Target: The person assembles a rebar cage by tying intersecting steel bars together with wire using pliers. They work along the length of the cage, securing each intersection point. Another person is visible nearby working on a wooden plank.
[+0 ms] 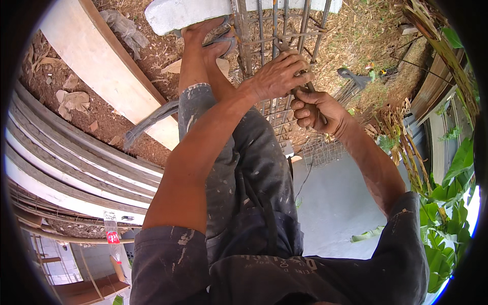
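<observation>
evidently, pale lettering crosses the dark shirt, and a clear bottle wears a red label. straw-strewn ground surrounds the steel-bar cage, where the left hand and right hand both curl around metal pincers, their head at the bars; long white-faced beams crowd the left.

The person wears a dark shirt with short sleeves, stained by pale paint, and faint pale letters on its front. The dark grey trousers have many whitish spots and a pale, worn hem. Greyish sandals are on the feet.
</observation>
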Available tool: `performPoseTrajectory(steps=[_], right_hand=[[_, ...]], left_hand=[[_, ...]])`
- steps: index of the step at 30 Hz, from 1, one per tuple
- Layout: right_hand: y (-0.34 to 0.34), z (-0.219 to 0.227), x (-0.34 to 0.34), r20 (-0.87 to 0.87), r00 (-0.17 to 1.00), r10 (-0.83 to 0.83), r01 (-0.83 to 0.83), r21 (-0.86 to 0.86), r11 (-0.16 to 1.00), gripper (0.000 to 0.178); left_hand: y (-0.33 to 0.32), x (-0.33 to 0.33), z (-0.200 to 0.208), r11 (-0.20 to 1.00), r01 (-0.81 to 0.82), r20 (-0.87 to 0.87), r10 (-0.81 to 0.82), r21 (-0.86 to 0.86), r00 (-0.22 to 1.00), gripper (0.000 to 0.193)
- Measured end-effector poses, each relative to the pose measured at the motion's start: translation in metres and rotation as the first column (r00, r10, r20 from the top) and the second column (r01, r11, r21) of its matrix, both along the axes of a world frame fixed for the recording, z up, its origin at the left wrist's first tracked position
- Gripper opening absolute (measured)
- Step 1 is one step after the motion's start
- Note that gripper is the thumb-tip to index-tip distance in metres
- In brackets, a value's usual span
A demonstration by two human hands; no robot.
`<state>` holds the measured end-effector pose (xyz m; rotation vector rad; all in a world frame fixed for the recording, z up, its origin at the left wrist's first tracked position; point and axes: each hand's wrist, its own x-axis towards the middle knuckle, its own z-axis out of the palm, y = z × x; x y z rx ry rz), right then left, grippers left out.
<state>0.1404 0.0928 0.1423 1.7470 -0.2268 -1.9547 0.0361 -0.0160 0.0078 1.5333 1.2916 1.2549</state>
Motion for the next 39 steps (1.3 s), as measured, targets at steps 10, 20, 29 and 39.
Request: performPoseTrajectory(steps=[10,20,29,39], right_hand=[[0.052,0.016,-0.017,-0.109,0.8,0.59,-0.579,0.115,0.807,0.042],[0.031,0.047,-0.031,0.335,-0.47,0.817,-0.737,0.36,-0.572,0.089],[0.009,0.001,0.03,0.471,-0.252,0.845,-0.782,0.416,-0.464,0.03],[-0.064,0.005,-0.003,-0.028,0.869,-0.494,0.493,-0.041,0.869,0.033]], left_hand=[[0.008,0.017,-0.008,0.998,-0.054,-0.03,0.053,-0.031,0.998,0.055],[0.048,0.016,-0.001,0.966,0.125,-0.091,-0.149,-0.225,0.985,0.033],[0.065,0.019,-0.004,0.763,0.44,-0.027,-0.512,-0.473,0.859,0.044],[0.012,-0.022,-0.014,0.884,0.41,-0.063,-0.407,0.223,0.911,0.022]])
